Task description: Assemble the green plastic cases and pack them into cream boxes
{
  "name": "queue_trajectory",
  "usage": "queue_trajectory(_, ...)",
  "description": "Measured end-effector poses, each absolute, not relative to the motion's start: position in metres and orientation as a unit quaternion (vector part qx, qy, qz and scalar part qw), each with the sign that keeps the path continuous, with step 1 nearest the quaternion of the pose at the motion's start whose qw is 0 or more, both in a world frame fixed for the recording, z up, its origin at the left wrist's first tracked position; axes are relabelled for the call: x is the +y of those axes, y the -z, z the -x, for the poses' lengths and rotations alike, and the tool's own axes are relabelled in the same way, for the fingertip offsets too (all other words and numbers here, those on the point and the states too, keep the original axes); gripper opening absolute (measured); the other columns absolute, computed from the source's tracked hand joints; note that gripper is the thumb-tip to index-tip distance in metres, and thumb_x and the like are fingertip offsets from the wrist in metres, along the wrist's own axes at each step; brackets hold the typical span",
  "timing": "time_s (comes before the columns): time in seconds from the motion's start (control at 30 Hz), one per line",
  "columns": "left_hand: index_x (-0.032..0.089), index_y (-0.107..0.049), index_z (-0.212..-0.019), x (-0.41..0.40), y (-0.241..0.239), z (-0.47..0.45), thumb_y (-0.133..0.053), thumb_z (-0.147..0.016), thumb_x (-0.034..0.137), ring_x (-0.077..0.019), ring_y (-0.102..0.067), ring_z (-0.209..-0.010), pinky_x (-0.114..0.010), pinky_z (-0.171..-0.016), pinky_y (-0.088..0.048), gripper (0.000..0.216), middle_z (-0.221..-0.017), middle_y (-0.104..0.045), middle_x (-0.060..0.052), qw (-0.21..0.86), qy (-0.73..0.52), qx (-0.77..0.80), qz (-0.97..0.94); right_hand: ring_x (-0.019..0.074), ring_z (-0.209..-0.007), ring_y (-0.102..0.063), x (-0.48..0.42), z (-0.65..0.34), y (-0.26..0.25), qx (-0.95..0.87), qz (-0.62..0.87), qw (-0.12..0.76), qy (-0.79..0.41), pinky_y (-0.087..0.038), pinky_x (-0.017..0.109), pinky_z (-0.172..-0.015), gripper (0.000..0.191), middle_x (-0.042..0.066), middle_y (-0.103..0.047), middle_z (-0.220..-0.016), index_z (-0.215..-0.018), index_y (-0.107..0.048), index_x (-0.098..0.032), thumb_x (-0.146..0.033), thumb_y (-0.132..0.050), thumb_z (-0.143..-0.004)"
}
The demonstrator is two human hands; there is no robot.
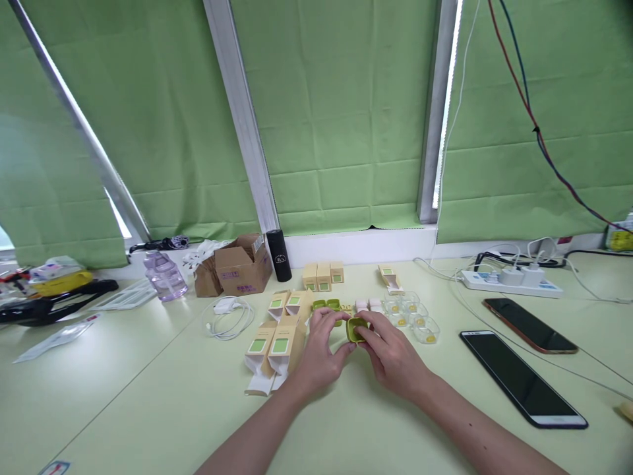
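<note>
Bare forearms [459, 422] reach in over the surface [163, 422] toward a small green cup [352, 329] between the two hands. The left hand [322, 349] has its grip closed on the cup's left side; the right hand [395, 349] is clamped on the other side, a digit apparently inside the rim. What the cup contains cannot be told. Contact is only at the fingertips — an uneven squeeze could pop it loose. Clear cups [427, 327] sit just beyond the right hand, so an outward swing might scatter them. Open boxes [281, 344] lie just beside the left hand — their loose flaps could snag on the wrist if it drifted sideways.
</note>
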State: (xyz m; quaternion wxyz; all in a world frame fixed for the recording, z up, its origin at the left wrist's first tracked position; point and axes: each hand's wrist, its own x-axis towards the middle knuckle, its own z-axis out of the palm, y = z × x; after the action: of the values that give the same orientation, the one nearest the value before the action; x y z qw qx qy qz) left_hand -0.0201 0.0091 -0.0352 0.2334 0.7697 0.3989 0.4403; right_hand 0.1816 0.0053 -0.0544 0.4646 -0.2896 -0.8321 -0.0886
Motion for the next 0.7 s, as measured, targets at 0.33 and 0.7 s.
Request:
queue_trajectory(0.33, 0.028, -0.061, -0.124, 0.0071, 0.0323, 0.0196, -0.072, -0.085, 0.018, -0.0284, -0.048, -0.131, -0.048, -0.112, -0.044, 0.042, -0.129, -0.048, -0.008, 0.23, -0.441, 0.397, -0.772, 0.0299, -0.118, -0.064, 0.0054, -0.1827, 0.0537, -0.821, 0.28, 0.485, 0.11, -0.062, 0.046, -0.085, 0.029, 0.018, -0.063, -0.129, -0.117, -0.062, -0.021, -0.005, -0.05, -0.096)
queue_trajectory(0.7, 0.028, -0.062, -0.124, 0.0068, 0.0318, 0.0185, -0.073, -0.085, 0.02, -0.0287, -0.051, -0.128, -0.048, -0.11, -0.046, 0.041, -0.129, -0.049, -0.008, 0.23, -0.446, 0.396, -0.769, 0.0313, -0.116, -0.064, 0.0058, -0.1819, 0.0532, -0.825, 0.276, 0.483, 0.098, -0.061, 0.046, -0.081, 0.032, 0.018, -0.062, -0.13, -0.118, -0.064, -0.022, -0.004, -0.048, -0.096)
